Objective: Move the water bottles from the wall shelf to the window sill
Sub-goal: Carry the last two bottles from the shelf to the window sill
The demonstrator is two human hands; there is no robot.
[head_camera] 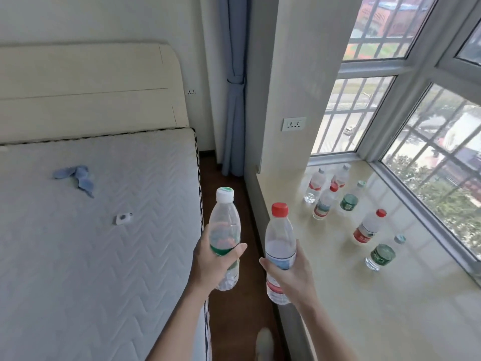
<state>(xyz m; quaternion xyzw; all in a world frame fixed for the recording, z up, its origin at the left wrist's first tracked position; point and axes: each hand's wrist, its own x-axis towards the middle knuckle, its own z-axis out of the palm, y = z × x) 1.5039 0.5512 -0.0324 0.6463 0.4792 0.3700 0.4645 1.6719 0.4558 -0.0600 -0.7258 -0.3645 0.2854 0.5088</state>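
Note:
My left hand (210, 259) grips a clear bottle with a white cap and green label (224, 225), upright over the floor gap beside the bed. My right hand (291, 272) grips a clear bottle with a red cap and blue-red label (279, 238), upright just at the near-left edge of the window sill (351, 295). Several water bottles stand on the sill: a group with red and green labels (325, 201) further back, a red-labelled one (367, 227) and a green-labelled one (381, 254) nearer the window. The wall shelf is out of view.
A bare mattress (91, 230) with a cream headboard fills the left, with a blue cloth (76, 177) and a small white plug (122, 219) on it. A narrow wood floor strip (234, 321) runs between bed and sill. A blue curtain (234, 100) hangs at the corner; a wall socket (294, 124) sits above the sill.

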